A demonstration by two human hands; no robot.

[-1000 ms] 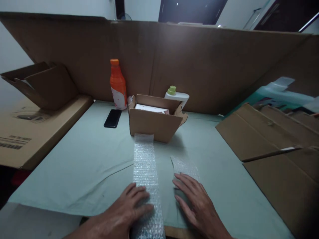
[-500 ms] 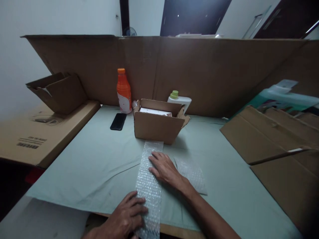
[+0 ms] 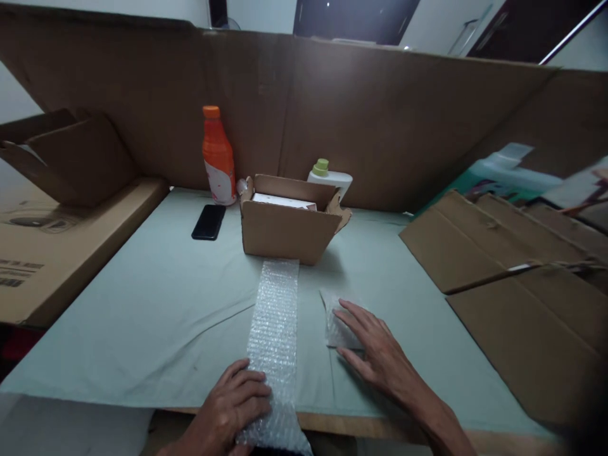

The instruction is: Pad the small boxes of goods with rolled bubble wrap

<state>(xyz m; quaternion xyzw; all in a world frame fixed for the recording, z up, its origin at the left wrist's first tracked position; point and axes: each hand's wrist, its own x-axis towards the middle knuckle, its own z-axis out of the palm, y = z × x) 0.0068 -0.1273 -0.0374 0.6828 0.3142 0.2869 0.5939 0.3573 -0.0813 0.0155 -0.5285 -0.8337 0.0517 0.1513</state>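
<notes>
Now right hand (image 3: 382,354) back over small bubble-wrap piece (image 3: 338,332)

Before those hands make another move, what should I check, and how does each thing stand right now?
1. Left hand on the long bubble-wrap strip: ok.
2. Strip wholly on the table: not ok, its near end passes the edge.
3. Right hand touching the small bubble-wrap piece: cannot tell.
4. Cardboard box open: ok, with a white item inside.
5. Phone apart from the strip: ok.

Free passage runs over the cloth (image 3: 180,297) left of the bubble-wrap strip (image 3: 275,316); the carton (image 3: 285,235) blocks straight ahead.
</notes>
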